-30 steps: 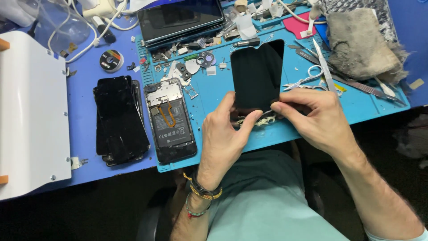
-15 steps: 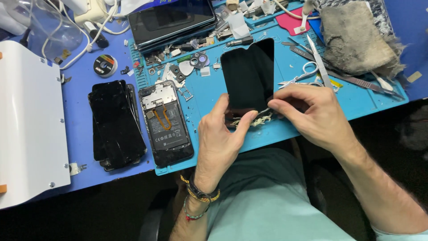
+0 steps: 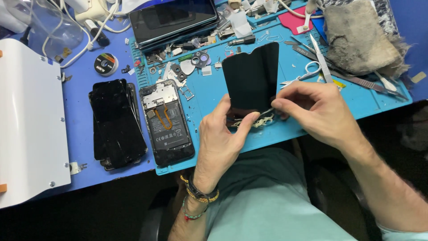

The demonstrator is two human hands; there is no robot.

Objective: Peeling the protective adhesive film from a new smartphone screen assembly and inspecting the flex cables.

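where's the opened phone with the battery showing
In the head view, the opened phone lies left of centre at the blue mat's left edge, between the cracked black screens and the left hand.

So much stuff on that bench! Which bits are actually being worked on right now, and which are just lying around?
In use:
- black phone screen panel, held at its lower edge by the left hand
- right hand, pinching at that same edge
- whitish shreds under the panel

Lying about:
- opened phone
- stack of black screens
- scissors
- grey rag
- tablet
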